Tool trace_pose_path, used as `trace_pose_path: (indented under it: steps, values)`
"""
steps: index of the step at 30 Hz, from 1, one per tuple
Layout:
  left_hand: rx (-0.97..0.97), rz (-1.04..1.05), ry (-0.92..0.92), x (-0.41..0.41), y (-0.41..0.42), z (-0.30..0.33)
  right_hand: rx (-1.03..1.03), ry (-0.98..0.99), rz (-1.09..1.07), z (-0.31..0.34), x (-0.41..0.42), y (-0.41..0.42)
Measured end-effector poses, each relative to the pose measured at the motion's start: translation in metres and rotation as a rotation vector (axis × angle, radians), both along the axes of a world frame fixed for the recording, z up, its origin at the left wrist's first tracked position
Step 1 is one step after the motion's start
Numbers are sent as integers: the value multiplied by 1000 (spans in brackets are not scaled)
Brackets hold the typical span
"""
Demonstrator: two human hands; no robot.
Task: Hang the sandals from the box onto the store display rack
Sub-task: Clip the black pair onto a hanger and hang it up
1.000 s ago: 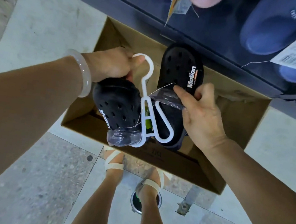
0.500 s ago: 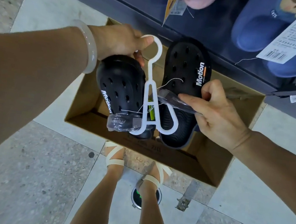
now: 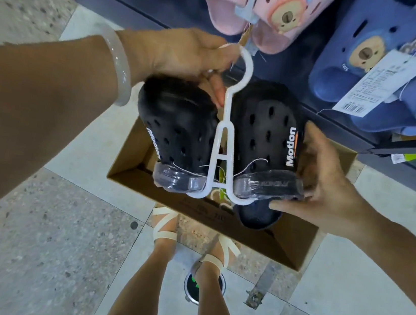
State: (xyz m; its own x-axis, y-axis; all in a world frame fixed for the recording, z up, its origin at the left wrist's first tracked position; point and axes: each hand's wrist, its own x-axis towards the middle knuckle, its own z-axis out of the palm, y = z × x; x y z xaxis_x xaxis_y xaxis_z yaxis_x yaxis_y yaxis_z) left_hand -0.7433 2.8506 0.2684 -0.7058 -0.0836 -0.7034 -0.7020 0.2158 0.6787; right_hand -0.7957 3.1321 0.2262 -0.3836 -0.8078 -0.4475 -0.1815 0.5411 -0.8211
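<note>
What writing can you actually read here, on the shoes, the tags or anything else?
"Motion": white, on the right black sandal.
Left black sandal: white lettering, too angled to read.
Clear-wrapped strap: raised lettering, upside down, unreadable.
White price tag: barcode and print, too small.
Blue slipper: small white word, too blurred.

Pink bear slippers [image 3: 257,18] hang top centre. Blue bear slippers [image 3: 373,60] hang right, white barcode tag [image 3: 375,84] over them. Speckled tile floor [image 3: 32,240]. Round floor fitting [image 3: 193,287] by feet.
</note>
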Motion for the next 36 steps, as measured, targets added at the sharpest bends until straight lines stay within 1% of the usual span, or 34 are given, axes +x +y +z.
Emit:
trace_pose_path:
  steps: [2,4,5,6,7,9,11,12,14,15,16,18,19,21,22,23,24,28,30,32,35,36]
  values:
    - [34,27,28,-5,5,7,139,-145,17,18,-8,-12]
    - [53,5,38,-8,14,16,113,-183,-45,38,-17,-30]
    - [61,4,42,-9,20,19,87,-152,-63,46,-23,-39]
    - [65,19,42,-9,22,20,85,-88,-38,54,-28,-46]
    - [67,32,40,-11,24,21,118,-11,43,61,-34,-51]
    - [59,76,53,-11,23,23,237,118,253,71,-41,-54]
    - [53,91,53,-10,20,26,343,297,484,78,-42,-51]
    - [59,97,49,-9,19,27,365,401,558,80,-42,-48]
    - [86,112,39,-8,20,31,342,582,610,84,-42,-43]
    - [104,120,37,-8,20,33,322,623,597,85,-42,-40]
    - [124,127,34,-8,21,34,302,624,560,86,-43,-38]
    - [149,125,27,-8,24,41,242,546,442,88,-46,-34]
    - [159,124,29,-9,25,47,224,462,370,94,-46,-34]
    - [191,114,44,-12,27,59,198,215,240,118,-47,-42]
    - [213,96,54,-14,29,67,177,97,204,132,-48,-49]
    - [234,77,65,-16,31,76,142,33,189,147,-49,-57]
    - [250,60,72,-19,33,86,102,28,171,157,-51,-65]
    - [297,66,141,-26,38,131,54,158,-10,182,-60,-96]
    - [303,57,176,-24,36,152,17,166,-46,198,-60,-102]
    - [301,-28,196,-16,33,171,-14,162,-51,216,-58,-101]
    - [367,-161,162,5,22,202,-37,171,-86,242,-53,-93]
    - [355,-227,152,11,18,212,-33,185,-105,251,-52,-91]
